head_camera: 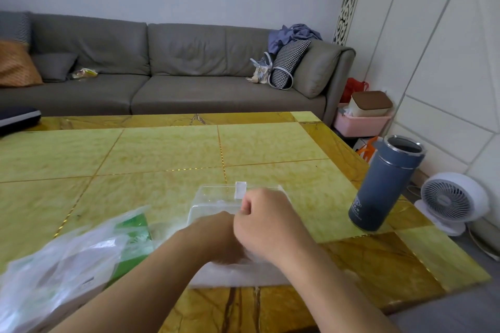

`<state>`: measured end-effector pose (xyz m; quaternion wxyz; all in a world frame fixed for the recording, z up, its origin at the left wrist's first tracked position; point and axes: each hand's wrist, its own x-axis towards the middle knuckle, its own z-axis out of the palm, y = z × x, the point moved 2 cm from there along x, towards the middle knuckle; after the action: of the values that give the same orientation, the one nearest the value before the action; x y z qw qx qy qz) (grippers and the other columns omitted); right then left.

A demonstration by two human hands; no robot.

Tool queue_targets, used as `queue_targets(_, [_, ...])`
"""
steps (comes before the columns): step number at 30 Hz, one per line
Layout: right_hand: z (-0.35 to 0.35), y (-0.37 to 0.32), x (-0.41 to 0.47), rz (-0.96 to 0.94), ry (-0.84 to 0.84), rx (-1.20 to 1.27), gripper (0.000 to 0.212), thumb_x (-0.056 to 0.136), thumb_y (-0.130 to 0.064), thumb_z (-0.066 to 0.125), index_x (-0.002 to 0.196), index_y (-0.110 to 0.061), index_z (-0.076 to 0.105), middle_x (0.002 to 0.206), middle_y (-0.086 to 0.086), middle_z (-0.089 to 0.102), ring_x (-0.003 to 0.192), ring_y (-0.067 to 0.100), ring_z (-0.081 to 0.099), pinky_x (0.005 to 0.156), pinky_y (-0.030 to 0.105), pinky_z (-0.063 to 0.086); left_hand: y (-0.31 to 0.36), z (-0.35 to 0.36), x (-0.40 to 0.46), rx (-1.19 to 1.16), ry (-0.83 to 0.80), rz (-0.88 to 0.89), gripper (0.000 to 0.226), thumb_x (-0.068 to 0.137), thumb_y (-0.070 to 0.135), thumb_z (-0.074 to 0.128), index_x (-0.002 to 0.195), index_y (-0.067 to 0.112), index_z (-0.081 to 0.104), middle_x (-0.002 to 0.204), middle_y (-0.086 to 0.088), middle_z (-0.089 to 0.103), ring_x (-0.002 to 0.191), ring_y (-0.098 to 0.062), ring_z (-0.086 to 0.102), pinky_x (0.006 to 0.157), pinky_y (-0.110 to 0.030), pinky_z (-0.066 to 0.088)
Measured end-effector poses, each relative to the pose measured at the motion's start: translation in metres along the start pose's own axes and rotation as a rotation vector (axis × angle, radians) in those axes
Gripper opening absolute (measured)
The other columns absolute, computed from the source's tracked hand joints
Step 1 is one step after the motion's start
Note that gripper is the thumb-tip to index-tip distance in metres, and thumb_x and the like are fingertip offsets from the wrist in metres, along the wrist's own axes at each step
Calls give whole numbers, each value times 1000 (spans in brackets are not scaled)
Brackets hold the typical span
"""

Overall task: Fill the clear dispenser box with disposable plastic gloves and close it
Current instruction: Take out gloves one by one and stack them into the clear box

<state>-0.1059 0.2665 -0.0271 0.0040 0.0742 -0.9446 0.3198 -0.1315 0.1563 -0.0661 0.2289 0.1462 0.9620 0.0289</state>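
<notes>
Head view: the clear dispenser box [216, 197] sits near the front edge of the yellow-green bench [162, 151], lid up at the back, with whitish gloves [230, 273] showing in its near part. Both hands work over its opening. The right hand [266, 220] has its fingers curled tight, apparently pinching thin film; the left hand [213, 238] lies knuckles up over the gloves, and whether its grip is spread or pinching I cannot tell.

The slippery film could spring back out and catch under the lid, and the light box could slide. The torn green-printed bag [81, 254] lies just left; its writing is blurred. The grey flask [384, 184] carries an unreadable label.
</notes>
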Motion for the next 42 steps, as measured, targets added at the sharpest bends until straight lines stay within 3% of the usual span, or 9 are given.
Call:
queue_targets(6, [12, 22, 14, 158, -300, -222, 4, 83, -10, 63, 86, -7, 64, 71, 5, 59, 58, 22, 56, 45, 27, 34, -1, -3, -7, -122, -8, 50, 31, 96, 38, 65, 119, 17, 65, 112, -1, 72, 100, -21, 64, 88, -34, 52])
queue_targets(10, [23, 28, 23, 194, -446, -402, 21, 86, -31, 73, 82, -11, 67, 74, 5, 61, 67, 24, 58, 55, 28, 43, -2, -11, -11, -109, -87, 14, 19, 95, 19, 62, 113, 17, 67, 84, 7, 63, 71, -12, 55, 61, -22, 42])
queue_targets(15, [34, 30, 32, 208, -615, -459, 13, 84, -23, 75, 90, -13, 70, 82, 3, 65, 74, 25, 64, 64, 30, 47, 0, -25, -23, -5, -150, -105, 56, 92, 32, 71, 142, 12, 55, 113, -1, 66, 89, -20, 58, 75, -26, 49])
queue_targets(22, [30, 25, 21, 136, -591, -528, 57, 99, -20, 64, 148, -1, 41, 98, 8, 58, 89, 28, 53, 71, 36, 43, 8, -34, -28, -125, 161, -88, 30, 95, 12, 47, 122, 9, 61, 101, -5, 65, 89, -24, 65, 79, -36, 57])
queue_targets(27, [34, 23, 27, 232, -683, -563, 86, 96, -38, 67, 159, -6, 18, 144, 18, 53, 118, 35, 61, 81, 42, 48, 7, -11, -7, -161, -22, -101, 22, 96, 4, 51, 75, 11, 56, 78, -3, 62, 86, -27, 70, 70, -32, 52])
queue_targets(32, [34, 22, 27, 242, -721, -556, 90, 103, -36, 62, 166, -10, 3, 160, 21, 40, 125, 38, 59, 82, 40, 48, -3, 10, 11, -172, -40, -141, 26, 95, 7, 54, 71, 16, 54, 73, 2, 58, 81, -20, 64, 76, -32, 54])
queue_targets(37, [16, 14, 21, 191, -746, -514, 27, 104, -20, 58, 130, -12, 59, 104, 13, 62, 91, 29, 55, 76, 34, 43, 1, 12, 18, -117, -46, -194, 19, 98, 13, 58, 79, 11, 57, 70, 2, 47, 80, -20, 53, 68, -28, 41])
queue_targets(39, [17, 16, 23, 207, -704, -525, 8, 101, -21, 60, 105, -13, 61, 84, 6, 56, 82, 28, 56, 67, 31, 43, 1, 13, 18, -105, -57, -178, 15, 100, 17, 57, 105, 9, 68, 74, 2, 48, 88, -21, 53, 76, -29, 42])
queue_targets(42, [20, 23, 24, 223, -678, -560, 13, 98, -20, 62, 88, -12, 63, 84, 5, 58, 82, 25, 58, 74, 32, 46, -2, 12, 12, -86, -75, -151, 28, 102, 22, 57, 124, 6, 66, 91, -2, 55, 92, -20, 52, 80, -29, 41])
